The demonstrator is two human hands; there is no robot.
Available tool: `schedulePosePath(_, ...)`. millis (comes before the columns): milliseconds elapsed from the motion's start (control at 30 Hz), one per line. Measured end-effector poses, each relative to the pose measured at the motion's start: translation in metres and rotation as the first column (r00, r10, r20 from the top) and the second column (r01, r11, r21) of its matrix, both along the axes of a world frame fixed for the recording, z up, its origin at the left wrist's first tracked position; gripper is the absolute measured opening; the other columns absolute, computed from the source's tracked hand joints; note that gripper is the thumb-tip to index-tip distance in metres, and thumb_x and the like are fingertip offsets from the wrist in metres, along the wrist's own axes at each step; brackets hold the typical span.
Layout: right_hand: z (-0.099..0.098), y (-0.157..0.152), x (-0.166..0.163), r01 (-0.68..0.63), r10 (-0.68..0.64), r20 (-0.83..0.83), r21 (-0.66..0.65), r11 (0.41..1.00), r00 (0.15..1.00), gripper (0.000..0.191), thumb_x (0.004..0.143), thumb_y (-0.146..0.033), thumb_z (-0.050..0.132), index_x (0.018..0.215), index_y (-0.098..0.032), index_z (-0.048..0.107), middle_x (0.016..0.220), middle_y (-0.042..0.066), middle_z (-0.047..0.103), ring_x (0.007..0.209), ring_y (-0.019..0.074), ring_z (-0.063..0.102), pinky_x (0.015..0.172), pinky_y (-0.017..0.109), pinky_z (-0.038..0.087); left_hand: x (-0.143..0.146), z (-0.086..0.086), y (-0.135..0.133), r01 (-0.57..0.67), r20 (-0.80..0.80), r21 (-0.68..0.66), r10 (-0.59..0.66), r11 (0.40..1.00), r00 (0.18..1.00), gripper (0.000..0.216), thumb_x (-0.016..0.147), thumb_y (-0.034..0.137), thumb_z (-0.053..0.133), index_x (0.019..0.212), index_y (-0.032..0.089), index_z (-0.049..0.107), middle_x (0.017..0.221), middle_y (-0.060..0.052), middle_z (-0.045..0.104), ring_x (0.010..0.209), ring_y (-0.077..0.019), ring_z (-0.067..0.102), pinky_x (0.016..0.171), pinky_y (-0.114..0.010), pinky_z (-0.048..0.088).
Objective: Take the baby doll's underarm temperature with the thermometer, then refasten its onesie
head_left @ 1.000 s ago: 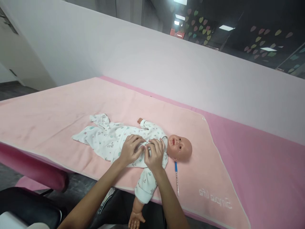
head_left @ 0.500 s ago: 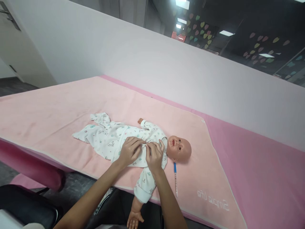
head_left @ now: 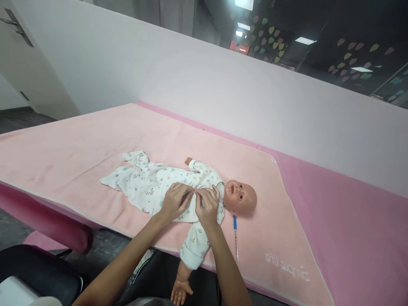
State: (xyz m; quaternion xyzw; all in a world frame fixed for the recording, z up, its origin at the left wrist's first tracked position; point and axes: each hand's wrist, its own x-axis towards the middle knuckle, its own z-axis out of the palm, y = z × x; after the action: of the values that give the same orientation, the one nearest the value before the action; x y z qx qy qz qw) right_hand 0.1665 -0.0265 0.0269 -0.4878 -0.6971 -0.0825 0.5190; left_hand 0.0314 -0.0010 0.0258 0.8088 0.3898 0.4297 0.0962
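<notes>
A baby doll [head_left: 241, 197] lies on its back on a peach blanket [head_left: 95, 131], head to the right. It wears a white printed baby shirt [head_left: 204, 174] and matching trousers [head_left: 140, 182]. At the chest, my left hand [head_left: 176, 200] is closed in a pinch on the shirt's front edge. Close beside it, my right hand [head_left: 207, 205] pinches the same cloth, fingertips nearly meeting the left's. Whatever fastening lies between the fingers is too small to make out. One doll arm [head_left: 182, 282] hangs over the near edge; the other rests on the far side.
A glass thermometer with a blue end [head_left: 236, 238] lies below the doll's head. Pink padding [head_left: 350, 212] shows around the blanket. Behind is a white wall [head_left: 207, 85] with dark glass above. Black chairs [head_left: 38, 272] stand at the near edge.
The view has shifted slightly. Both hands stay pinched at the doll's chest, with only a slight movement of the fingers.
</notes>
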Motion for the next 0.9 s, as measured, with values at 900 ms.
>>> schedulePosePath(900,-0.001,0.001,-0.001,0.044,-0.047,-0.041,-0.055,0.997,0.998,0.017,0.087,-0.013,0.043,0.082,-0.019,0.058,0.076,0.000,0.064,0.080,0.0130,0.056,0.099,0.040,0.031,0.004,0.003,-0.004,-0.021,-0.081,0.065,0.026,0.998,0.996,0.015,0.088,0.021,0.042,0.091,0.021,0.057,0.090,-0.002,0.064,0.087,-0.0172,0.052,0.080,-0.035,0.035)
